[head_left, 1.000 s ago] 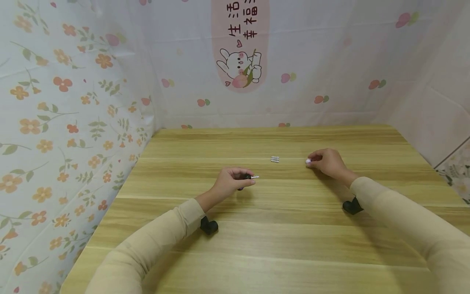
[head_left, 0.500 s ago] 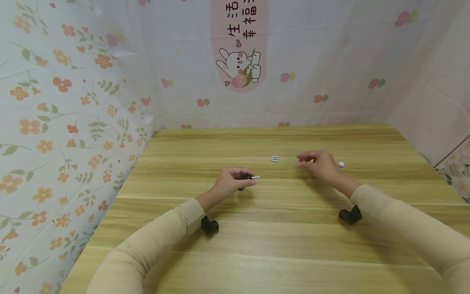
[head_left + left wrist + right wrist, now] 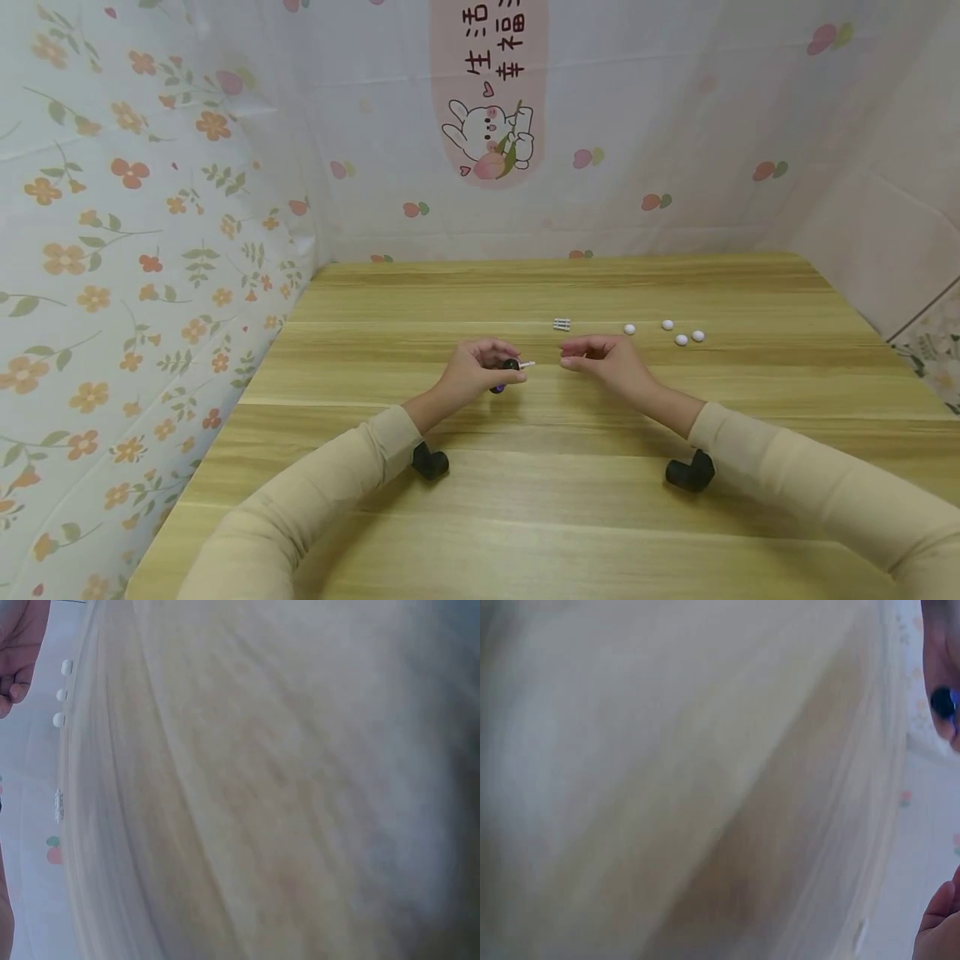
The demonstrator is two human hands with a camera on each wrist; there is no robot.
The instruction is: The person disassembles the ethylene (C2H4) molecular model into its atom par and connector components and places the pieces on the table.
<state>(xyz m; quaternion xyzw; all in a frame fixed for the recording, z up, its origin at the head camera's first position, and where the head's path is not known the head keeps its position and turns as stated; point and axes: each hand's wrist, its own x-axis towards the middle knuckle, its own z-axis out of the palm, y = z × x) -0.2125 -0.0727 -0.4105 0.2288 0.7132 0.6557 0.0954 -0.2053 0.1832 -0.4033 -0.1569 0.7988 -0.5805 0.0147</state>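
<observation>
In the head view my left hand (image 3: 476,371) holds a small black ball (image 3: 512,364) between thumb and fingers. A thin white rod (image 3: 527,363) sticks out of it to the right, and a dark purple-marked piece (image 3: 497,388) shows below the thumb. The right wrist view shows the black ball (image 3: 943,702) against my left palm. Just to the right is my right hand (image 3: 611,367), its fingers loosely bent toward the rod, a gap between thumb and forefinger, nothing seen in it. Beyond it lie several small white balls (image 3: 667,325).
A little bundle of white rods (image 3: 562,324) lies on the wooden table (image 3: 525,508), behind and between my hands. Black wrist mounts (image 3: 691,472) hang under both sleeves. A printed cloth (image 3: 637,125) stands behind the table, a floral one (image 3: 150,275) to the left.
My right hand has let go of a white ball and drawn left and nearer to my left hand, uncovering the white balls. My left hand stays nearly in place, still holding the black ball.
</observation>
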